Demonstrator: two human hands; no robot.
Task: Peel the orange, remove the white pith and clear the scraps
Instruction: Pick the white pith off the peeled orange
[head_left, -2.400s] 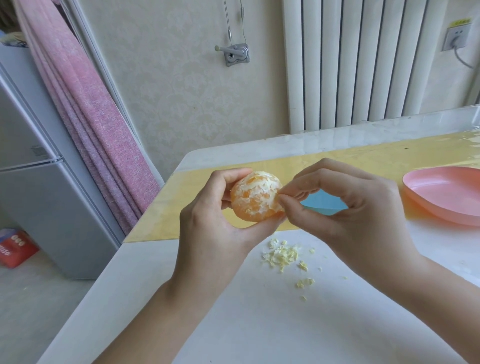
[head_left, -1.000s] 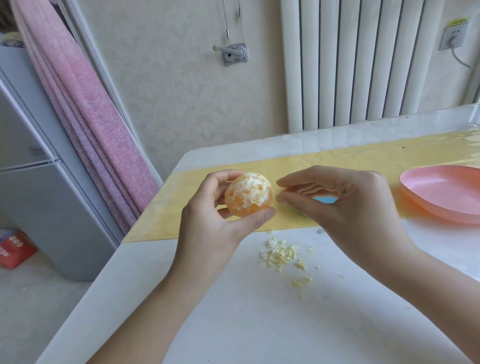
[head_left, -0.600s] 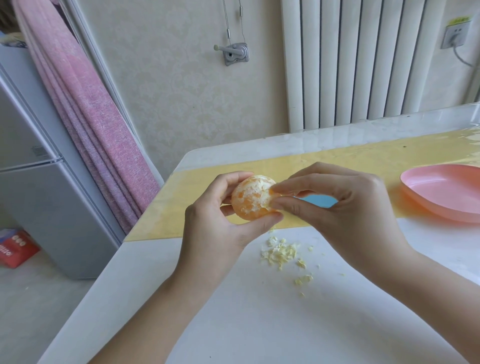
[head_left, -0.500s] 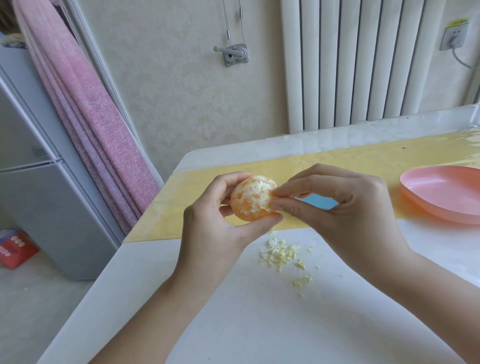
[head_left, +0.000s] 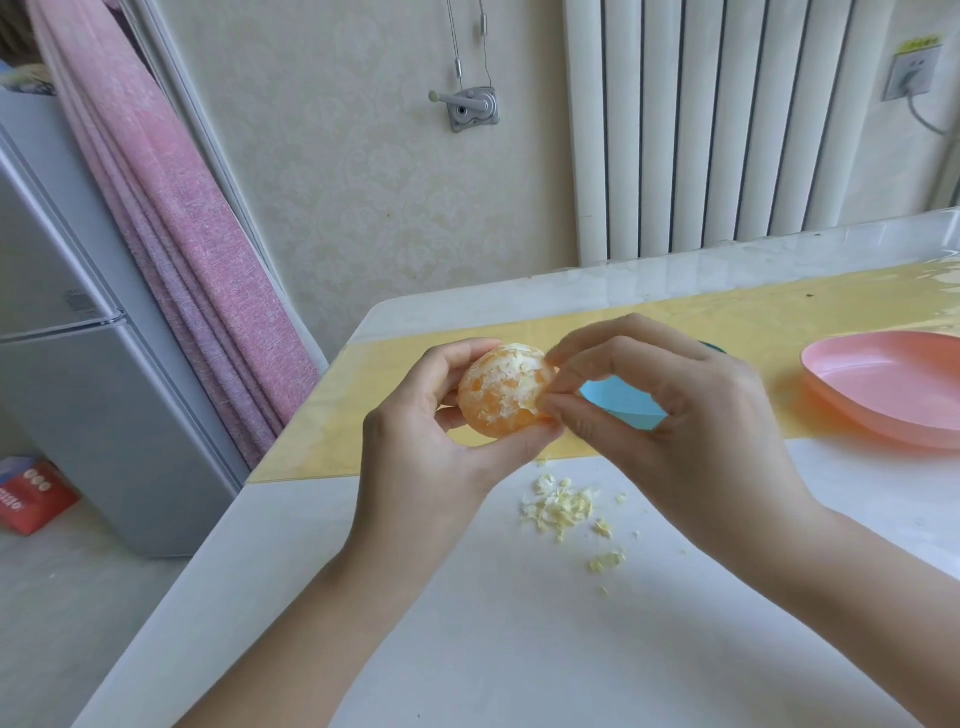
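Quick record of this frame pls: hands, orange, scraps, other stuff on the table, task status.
left hand: grips orange, held above table
right hand: thumb and forefinger pinch pith at orange's right side
orange: peel off, white pith patches left
scraps: small pile on table, below the hands
plate: pink, far right of table
mat: yellow, across table's far half
blue item: behind right hand, mostly hidden
status: pith removal under way; scraps not cleared
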